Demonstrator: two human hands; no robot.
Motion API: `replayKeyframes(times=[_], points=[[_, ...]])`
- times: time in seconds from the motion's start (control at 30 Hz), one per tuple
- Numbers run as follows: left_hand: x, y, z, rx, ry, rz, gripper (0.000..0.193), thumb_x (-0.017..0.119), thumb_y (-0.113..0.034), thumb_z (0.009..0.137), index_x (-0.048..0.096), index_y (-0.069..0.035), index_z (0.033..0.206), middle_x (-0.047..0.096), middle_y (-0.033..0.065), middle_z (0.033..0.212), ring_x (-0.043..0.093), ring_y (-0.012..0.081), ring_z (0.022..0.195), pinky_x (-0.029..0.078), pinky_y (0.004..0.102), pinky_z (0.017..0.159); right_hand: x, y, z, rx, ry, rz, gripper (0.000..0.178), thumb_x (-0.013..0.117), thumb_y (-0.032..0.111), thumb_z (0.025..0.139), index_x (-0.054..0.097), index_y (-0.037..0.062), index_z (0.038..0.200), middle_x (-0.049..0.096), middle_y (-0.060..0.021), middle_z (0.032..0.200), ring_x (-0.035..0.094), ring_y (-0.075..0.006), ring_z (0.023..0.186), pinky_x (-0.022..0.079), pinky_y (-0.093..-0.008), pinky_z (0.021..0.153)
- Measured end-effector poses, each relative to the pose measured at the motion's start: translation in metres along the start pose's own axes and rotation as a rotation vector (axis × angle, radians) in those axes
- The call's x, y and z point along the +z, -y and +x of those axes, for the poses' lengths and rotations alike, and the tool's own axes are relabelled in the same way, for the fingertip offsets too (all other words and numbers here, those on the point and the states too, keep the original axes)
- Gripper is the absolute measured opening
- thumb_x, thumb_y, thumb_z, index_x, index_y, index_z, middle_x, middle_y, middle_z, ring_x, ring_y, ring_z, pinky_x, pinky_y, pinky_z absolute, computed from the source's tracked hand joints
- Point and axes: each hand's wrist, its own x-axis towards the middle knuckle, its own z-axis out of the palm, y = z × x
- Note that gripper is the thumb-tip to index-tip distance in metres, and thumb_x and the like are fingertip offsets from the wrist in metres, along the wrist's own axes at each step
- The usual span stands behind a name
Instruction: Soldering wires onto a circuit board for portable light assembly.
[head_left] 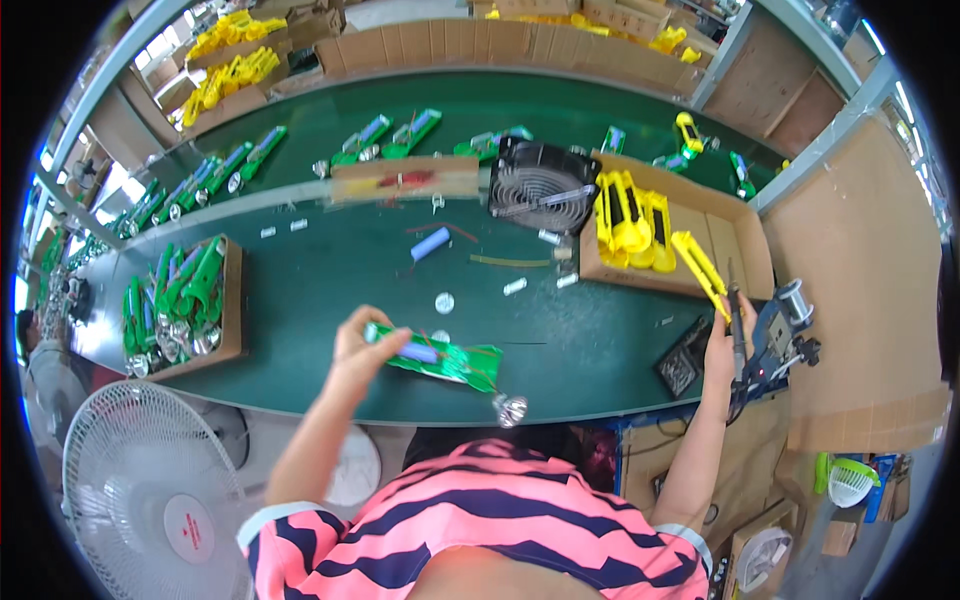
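The person wears a short-sleeved shirt [480, 520] with wavy pink and dark navy horizontal stripes and pale sleeve hems; both forearms are bare, with no gloves, watch or rings visible.

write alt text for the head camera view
Seen from above, a person at a green workbench holds a green circuit board in the left hand and a soldering iron in the right hand. A box of yellow parts sits beyond, beside a small black fan.
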Motion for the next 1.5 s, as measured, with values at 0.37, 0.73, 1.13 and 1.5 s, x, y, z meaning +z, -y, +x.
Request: replayKeyframes(times=[0.37, 0.73, 1.13, 1.5], points=[[0.051, -0.024, -0.050, 0.992, -0.107, 0.712, 0.027, 0.067, -0.005, 0.064, 0.057, -0.005, 0.089, 0.057, 0.0096, 0.088, 0.053, 0.0265, 0.082, 0.039, 0.0369, 0.075, 0.035, 0.079, -0.119, -0.093, 0.486, 0.468, 0.026, 0.061, -0.001, 0.071, 0.055, 0.0022, 0.097, 0.061, -0.0130, 0.092, 0.061, -0.0259, 0.082, 0.047, -0.0297, 0.072], [0.100, 0.011, -0.022, 0.394, 0.189, -0.036, 0.013, 0.059, 0.003, 0.072, 0.062, 0.000, 0.084, 0.059, 0.0086, 0.075, 0.058, 0.0169, 0.065, 0.045, 0.0257, 0.063, 0.051, 0.086, -0.132, -0.182, 0.626, 0.488, 0.032, 0.055, -0.001, 0.077, 0.043, 0.0025, 0.107, 0.061, -0.0110, 0.098, 0.062, -0.0235, 0.086, 0.048, -0.0284, 0.071], [0.043, 0.014, 0.009, 0.734, 0.183, 0.825, 0.004, 0.062, -0.007, 0.064, 0.063, -0.009, 0.068, 0.055, 0.0015, 0.068, 0.049, 0.0208, 0.077, 0.037, 0.0330, 0.071, 0.044, 0.110, -0.120, -0.294, 0.671, 0.648, 0.023, 0.065, 0.009, 0.073, 0.053, 0.0033, 0.092, 0.065, -0.0076, 0.085, 0.061, -0.0306, 0.084, 0.044, -0.0393, 0.084], [0.053, 0.002, 0.008, 0.476, 0.319, 0.942, 0.005, 0.060, -0.007, 0.067, 0.063, -0.009, 0.070, 0.051, 0.0067, 0.071, 0.048, 0.0234, 0.077, 0.037, 0.0335, 0.067, 0.071, 0.113, -0.122, 0.750, 0.902, 1.168, 0.012, 0.056, 0.002, 0.079, 0.053, -0.0040, 0.089, 0.059, -0.0099, 0.072, 0.059, -0.0129, 0.058, 0.049, -0.0228, 0.050]])
